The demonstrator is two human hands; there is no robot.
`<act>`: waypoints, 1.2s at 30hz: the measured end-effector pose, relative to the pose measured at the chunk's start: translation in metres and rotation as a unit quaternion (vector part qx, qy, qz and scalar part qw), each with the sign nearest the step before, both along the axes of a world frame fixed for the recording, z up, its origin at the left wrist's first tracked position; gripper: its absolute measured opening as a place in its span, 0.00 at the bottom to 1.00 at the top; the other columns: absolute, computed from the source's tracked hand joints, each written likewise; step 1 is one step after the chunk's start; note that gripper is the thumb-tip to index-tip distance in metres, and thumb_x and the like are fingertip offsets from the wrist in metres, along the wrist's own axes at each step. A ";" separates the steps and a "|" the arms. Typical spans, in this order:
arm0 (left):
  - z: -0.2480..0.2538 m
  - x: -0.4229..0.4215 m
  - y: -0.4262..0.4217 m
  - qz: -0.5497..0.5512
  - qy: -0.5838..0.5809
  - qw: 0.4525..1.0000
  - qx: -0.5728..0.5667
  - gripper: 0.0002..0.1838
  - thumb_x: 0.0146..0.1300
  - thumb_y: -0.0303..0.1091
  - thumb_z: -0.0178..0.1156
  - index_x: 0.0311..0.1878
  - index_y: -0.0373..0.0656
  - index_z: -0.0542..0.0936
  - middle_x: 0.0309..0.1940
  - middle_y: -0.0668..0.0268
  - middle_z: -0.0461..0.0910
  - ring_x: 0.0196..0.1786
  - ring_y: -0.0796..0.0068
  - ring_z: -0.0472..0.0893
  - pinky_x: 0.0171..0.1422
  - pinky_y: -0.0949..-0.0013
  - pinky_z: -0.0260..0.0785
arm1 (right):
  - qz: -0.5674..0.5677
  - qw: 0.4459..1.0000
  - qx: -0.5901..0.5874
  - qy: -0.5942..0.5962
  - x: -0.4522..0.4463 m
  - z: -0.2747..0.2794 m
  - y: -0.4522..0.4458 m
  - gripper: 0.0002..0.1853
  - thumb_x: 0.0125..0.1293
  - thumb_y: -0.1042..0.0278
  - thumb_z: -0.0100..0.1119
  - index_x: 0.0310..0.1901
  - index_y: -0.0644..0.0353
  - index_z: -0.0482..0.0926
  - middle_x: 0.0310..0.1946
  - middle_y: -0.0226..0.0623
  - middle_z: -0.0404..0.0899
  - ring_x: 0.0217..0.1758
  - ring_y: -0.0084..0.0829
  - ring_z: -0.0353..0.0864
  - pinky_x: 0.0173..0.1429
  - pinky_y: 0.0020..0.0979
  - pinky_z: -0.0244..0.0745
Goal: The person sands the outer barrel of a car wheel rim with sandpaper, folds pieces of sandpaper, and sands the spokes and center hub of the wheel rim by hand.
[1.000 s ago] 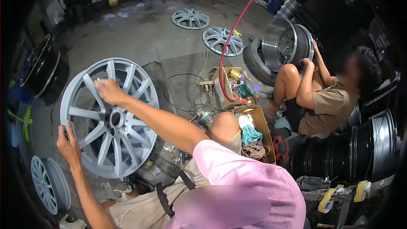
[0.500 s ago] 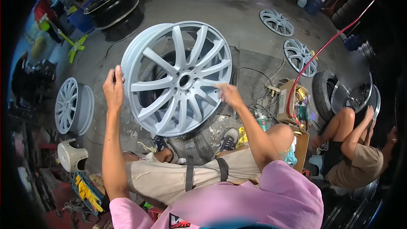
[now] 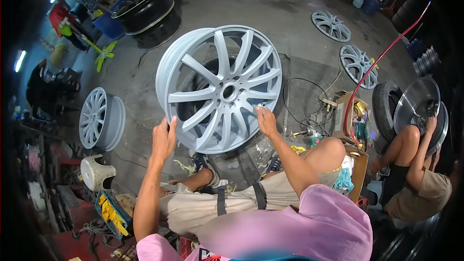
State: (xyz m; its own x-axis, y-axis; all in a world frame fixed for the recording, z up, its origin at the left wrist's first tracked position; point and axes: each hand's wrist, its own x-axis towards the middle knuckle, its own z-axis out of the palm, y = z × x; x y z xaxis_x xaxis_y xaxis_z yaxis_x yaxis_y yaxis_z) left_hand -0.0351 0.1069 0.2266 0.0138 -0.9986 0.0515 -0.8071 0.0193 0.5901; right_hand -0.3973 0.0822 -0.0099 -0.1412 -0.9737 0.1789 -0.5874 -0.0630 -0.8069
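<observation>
A light grey multi-spoke wheel rim stands tilted in front of me, its spoked face turned toward me. Its lower left edge is in the grip of my left hand, with the thumb up along the rim. My right hand is closed, thumb and fingers pinched together at the lower right spokes. Whatever is between those fingertips is too small to make out. A dark round shape, like a tyre, shows through the gaps between the spokes.
Another grey rim stands at left by a white stool. Black rims are stacked behind. Two grey spoked discs lie at right, near a cardboard box, red hose and cables. A co-worker handles a shiny rim.
My left hand has slid down the rim's left edge to its lower left. My right hand's fingers have drawn together and moved slightly lower on the spokes. The whole view has shifted a little.
</observation>
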 end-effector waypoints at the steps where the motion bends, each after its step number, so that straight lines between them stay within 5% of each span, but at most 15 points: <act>1: -0.009 0.003 -0.001 0.001 -0.002 1.000 -0.002 0.24 0.82 0.48 0.54 0.45 0.32 0.82 0.25 0.43 0.80 0.30 0.44 0.81 0.39 0.48 0.69 | 0.001 1.000 -0.002 -0.002 0.000 -0.001 -0.004 0.24 0.84 0.54 0.41 0.59 0.58 0.87 0.51 0.55 0.85 0.57 0.59 0.81 0.64 0.51 0.74; 4: -0.020 0.003 -0.004 0.002 -0.009 0.998 -0.061 0.26 0.82 0.50 0.53 0.43 0.33 0.83 0.26 0.41 0.81 0.35 0.34 0.82 0.42 0.43 0.70 | -0.018 0.997 0.067 -0.025 0.002 0.004 -0.007 0.28 0.85 0.48 0.38 0.57 0.57 0.88 0.52 0.58 0.85 0.58 0.59 0.83 0.65 0.51 0.75; 7: -0.020 0.011 -0.016 -0.012 -0.058 0.994 -0.091 0.27 0.82 0.51 0.54 0.37 0.34 0.80 0.21 0.49 0.74 0.25 0.47 0.74 0.35 0.51 0.65 | -0.040 0.996 0.073 -0.026 0.010 0.004 -0.008 0.30 0.85 0.46 0.38 0.56 0.57 0.89 0.51 0.59 0.85 0.59 0.60 0.83 0.65 0.50 0.74; 10: 0.012 -0.005 -0.043 0.013 -0.079 0.989 -0.121 0.27 0.80 0.54 0.55 0.36 0.36 0.81 0.26 0.42 0.81 0.36 0.34 0.83 0.40 0.42 0.70 | -0.045 0.987 0.138 -0.073 0.026 0.001 0.005 0.32 0.85 0.42 0.38 0.55 0.59 0.88 0.49 0.60 0.86 0.58 0.62 0.82 0.64 0.51 0.74; 15: 0.042 -0.046 -0.115 0.041 -0.081 0.962 -0.256 0.26 0.76 0.57 0.61 0.35 0.40 0.80 0.28 0.44 0.82 0.37 0.35 0.83 0.40 0.42 0.71 | -0.041 0.978 0.185 -0.093 0.072 -0.042 0.031 0.35 0.83 0.39 0.40 0.52 0.68 0.85 0.44 0.67 0.84 0.53 0.66 0.82 0.61 0.56 0.72; 18: 0.058 -0.055 -0.133 -0.018 -0.065 0.950 -0.306 0.25 0.73 0.55 0.65 0.35 0.40 0.78 0.29 0.46 0.83 0.37 0.36 0.83 0.40 0.44 0.71 | -0.060 0.942 0.246 -0.219 0.097 -0.043 0.040 0.34 0.83 0.41 0.43 0.47 0.71 0.85 0.40 0.65 0.85 0.49 0.59 0.85 0.58 0.51 0.74; 20: 0.058 -0.056 -0.135 -0.028 -0.054 0.960 -0.272 0.24 0.71 0.53 0.68 0.35 0.39 0.77 0.29 0.48 0.83 0.35 0.38 0.82 0.39 0.46 0.72 | -0.075 0.906 0.229 -0.347 0.095 -0.042 0.047 0.31 0.82 0.43 0.49 0.49 0.68 0.87 0.38 0.38 0.88 0.37 0.31 0.82 0.46 0.32 0.80; 21: 0.055 -0.055 -0.131 -0.026 -0.052 0.962 -0.266 0.24 0.71 0.53 0.68 0.35 0.39 0.77 0.29 0.48 0.83 0.35 0.38 0.82 0.39 0.46 0.72 | -0.076 0.906 0.236 -0.344 0.087 -0.046 0.049 0.31 0.82 0.43 0.49 0.49 0.68 0.87 0.38 0.38 0.88 0.37 0.31 0.82 0.46 0.32 0.80; 23: 0.056 -0.049 -0.125 -0.015 -0.031 0.963 -0.268 0.23 0.71 0.50 0.69 0.35 0.38 0.75 0.27 0.51 0.82 0.31 0.40 0.81 0.38 0.48 0.72 | 0.099 0.935 0.258 -0.221 0.060 -0.053 0.032 0.28 0.83 0.47 0.50 0.50 0.70 0.87 0.42 0.40 0.88 0.38 0.31 0.83 0.49 0.32 0.81; 24: 0.058 -0.047 -0.119 -0.009 -0.027 0.966 -0.259 0.20 0.70 0.46 0.70 0.35 0.39 0.76 0.29 0.54 0.81 0.34 0.45 0.81 0.40 0.50 0.72 | 0.144 0.969 0.161 -0.119 0.046 -0.060 0.026 0.23 0.83 0.54 0.51 0.52 0.69 0.86 0.41 0.44 0.87 0.40 0.35 0.84 0.49 0.37 0.80; 26: 0.068 -0.048 -0.108 -0.043 -0.021 0.938 -0.342 0.18 0.68 0.44 0.71 0.36 0.40 0.78 0.31 0.55 0.80 0.36 0.48 0.81 0.40 0.52 0.72 | 0.088 0.993 0.070 -0.019 0.032 0.044 0.020 0.21 0.82 0.55 0.52 0.44 0.67 0.86 0.37 0.55 0.81 0.45 0.55 0.82 0.50 0.50 0.75; 28: 0.070 -0.054 -0.091 -0.073 -0.011 0.904 -0.421 0.15 0.67 0.42 0.72 0.37 0.41 0.79 0.33 0.55 0.79 0.38 0.50 0.81 0.41 0.54 0.72 | 0.059 0.991 -0.071 0.098 0.015 0.117 0.000 0.16 0.80 0.63 0.55 0.42 0.68 0.84 0.38 0.57 0.78 0.46 0.58 0.79 0.51 0.53 0.73; 33: 0.050 -0.081 -0.045 -0.228 -0.143 0.925 -0.268 0.14 0.64 0.38 0.72 0.46 0.39 0.84 0.45 0.57 0.80 0.52 0.54 0.81 0.58 0.53 0.73 | 0.116 0.909 -0.276 0.290 -0.009 0.194 -0.078 0.16 0.74 0.65 0.61 0.60 0.59 0.85 0.45 0.46 0.76 0.49 0.46 0.78 0.52 0.47 0.73; 35: 0.024 -0.087 -0.032 -0.217 -0.223 0.936 -0.167 0.23 0.64 0.41 0.72 0.58 0.37 0.82 0.54 0.55 0.79 0.62 0.53 0.78 0.68 0.49 0.68 | 0.171 0.861 -0.305 0.368 -0.021 0.201 -0.109 0.17 0.73 0.64 0.62 0.60 0.57 0.85 0.45 0.43 0.76 0.49 0.44 0.77 0.52 0.45 0.73; 36: 0.014 -0.084 -0.030 -0.228 -0.263 0.932 -0.096 0.36 0.66 0.46 0.71 0.70 0.32 0.74 0.66 0.49 0.75 0.71 0.49 0.73 0.76 0.47 0.65 | 0.218 0.809 -0.325 0.439 -0.032 0.199 -0.123 0.18 0.72 0.64 0.63 0.61 0.54 0.84 0.44 0.41 0.76 0.49 0.42 0.77 0.52 0.43 0.73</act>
State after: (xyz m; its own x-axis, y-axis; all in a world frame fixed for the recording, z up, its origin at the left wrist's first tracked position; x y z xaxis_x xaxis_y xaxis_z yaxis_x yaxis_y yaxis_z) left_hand -0.1194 0.0770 0.2404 -0.4878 -0.8661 0.1092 -0.8660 0.4959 0.0648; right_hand -0.4295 -0.0406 0.1892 0.6494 -0.5572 0.5175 -0.7238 -0.6617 0.1957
